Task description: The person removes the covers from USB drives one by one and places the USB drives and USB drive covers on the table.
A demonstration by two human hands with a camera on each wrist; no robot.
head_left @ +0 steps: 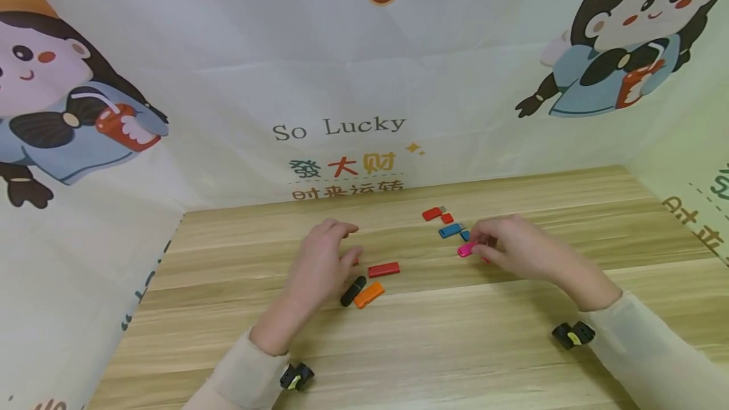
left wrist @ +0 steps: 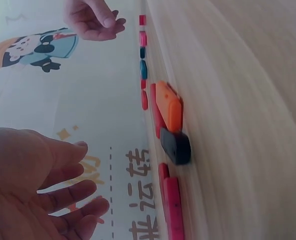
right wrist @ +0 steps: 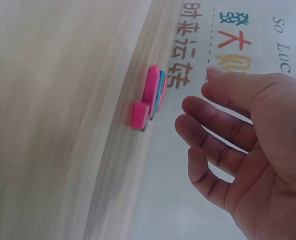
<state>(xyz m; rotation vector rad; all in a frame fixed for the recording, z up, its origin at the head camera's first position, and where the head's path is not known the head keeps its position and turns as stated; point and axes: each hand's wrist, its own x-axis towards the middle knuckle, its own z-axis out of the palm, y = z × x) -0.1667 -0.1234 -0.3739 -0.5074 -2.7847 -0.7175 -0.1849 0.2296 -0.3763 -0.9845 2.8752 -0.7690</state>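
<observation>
My left hand [head_left: 321, 261] hovers with loosely bent fingers and holds nothing. Near it on the wooden table lie a black USB stick [head_left: 353, 291], an orange one [head_left: 369, 295] and a red one [head_left: 384, 269]. Two more reddish sticks [left wrist: 174, 207], mostly hidden by the hand in the head view, show in the left wrist view. My right hand [right wrist: 248, 135] hangs, fingers relaxed and apart, above a pink USB stick [head_left: 466, 249] and its pink cap [right wrist: 139, 115]. It grips nothing. Behind lie a blue stick [head_left: 450, 231] and a red stick [head_left: 432, 214], each with its connector bare.
A red cap [head_left: 447, 218] and a blue cap [head_left: 466, 235] lie beside their sticks. A printed white cloth [head_left: 455, 93] with cartoon figures and lettering hangs behind the table [head_left: 455, 347] and at both sides. Small black cameras [head_left: 297, 376] sit at both wrists.
</observation>
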